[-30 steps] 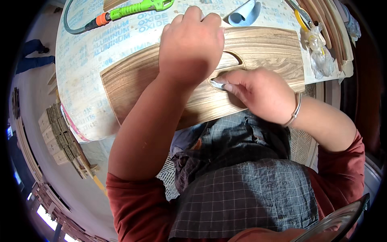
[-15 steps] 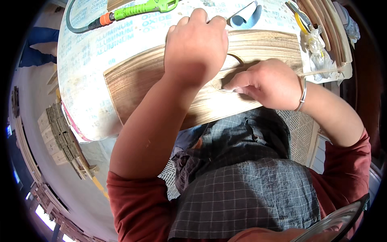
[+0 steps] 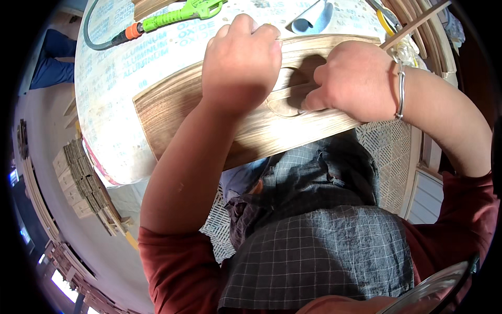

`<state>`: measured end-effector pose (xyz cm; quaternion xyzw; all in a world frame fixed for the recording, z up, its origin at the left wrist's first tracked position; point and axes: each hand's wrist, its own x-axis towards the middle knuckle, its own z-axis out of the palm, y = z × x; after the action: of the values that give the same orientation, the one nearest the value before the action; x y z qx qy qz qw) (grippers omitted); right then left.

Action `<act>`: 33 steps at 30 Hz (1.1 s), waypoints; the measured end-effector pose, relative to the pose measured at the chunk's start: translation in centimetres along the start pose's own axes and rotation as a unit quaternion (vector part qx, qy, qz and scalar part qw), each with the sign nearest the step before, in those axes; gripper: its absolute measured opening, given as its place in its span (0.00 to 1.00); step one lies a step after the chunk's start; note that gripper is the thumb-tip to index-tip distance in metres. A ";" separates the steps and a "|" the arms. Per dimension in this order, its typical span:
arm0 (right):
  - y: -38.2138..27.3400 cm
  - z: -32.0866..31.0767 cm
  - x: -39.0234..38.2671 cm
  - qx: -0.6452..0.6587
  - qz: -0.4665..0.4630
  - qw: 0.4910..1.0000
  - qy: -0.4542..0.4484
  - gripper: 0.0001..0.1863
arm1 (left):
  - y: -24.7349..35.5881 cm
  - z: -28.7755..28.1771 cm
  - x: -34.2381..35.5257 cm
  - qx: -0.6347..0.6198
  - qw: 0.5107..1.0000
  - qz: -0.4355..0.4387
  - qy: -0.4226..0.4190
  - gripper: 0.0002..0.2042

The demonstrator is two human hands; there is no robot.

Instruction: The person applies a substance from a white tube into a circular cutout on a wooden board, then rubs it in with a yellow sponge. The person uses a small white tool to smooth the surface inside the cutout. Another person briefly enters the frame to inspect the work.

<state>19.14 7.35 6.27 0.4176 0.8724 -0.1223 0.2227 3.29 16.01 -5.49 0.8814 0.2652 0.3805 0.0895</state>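
Note:
A long wooden board [image 3: 172, 112] with dark grain lies across the table in front of me, a round cut-out [image 3: 285, 107] in its middle. My left hand [image 3: 241, 65] is closed with curled fingers over the board's far side, left of the cut-out. My right hand [image 3: 355, 81] is closed at the cut-out's right edge, thumb and fingertips pointing into it. From behind that hand a thin wooden stick [image 3: 415, 26] slants up to the right; its other end is hidden beneath my fingers.
A green air blow gun [image 3: 178, 15] with a grey hose lies at the far left of the covered table [image 3: 112, 120]. Beyond the board is a curled blue sheet [image 3: 314, 20]. Yellow-handled scissors [image 3: 386, 23], plastic wrapping and wooden strips [image 3: 431, 44] sit at far right.
My right hand has moved up and right, and the stick has swung from nearly level to a steep slant. My left hand has shifted slightly left.

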 end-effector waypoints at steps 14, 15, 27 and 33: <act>-6.5 5.7 1.1 0.402 0.266 0.848 0.222 0.10 | 1.0 0.1 0.2 0.019 0.999 -0.027 -0.024 0.05; -5.9 5.8 0.9 0.468 0.254 0.823 0.198 0.10 | 0.9 -0.1 0.1 0.014 0.999 -0.027 -0.029 0.05; -5.3 6.5 -0.2 0.925 0.124 0.358 0.031 0.22 | -0.5 1.7 0.1 0.045 0.996 0.048 -0.052 0.06; -5.7 5.3 -2.1 0.819 0.242 0.517 0.055 0.16 | -1.1 -0.5 -1.5 -0.117 0.990 -0.058 0.055 0.06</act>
<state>17.33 0.22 2.86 0.6162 0.2621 -0.7008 -0.2457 1.63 16.13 -6.45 0.8258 0.2745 0.4506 0.1994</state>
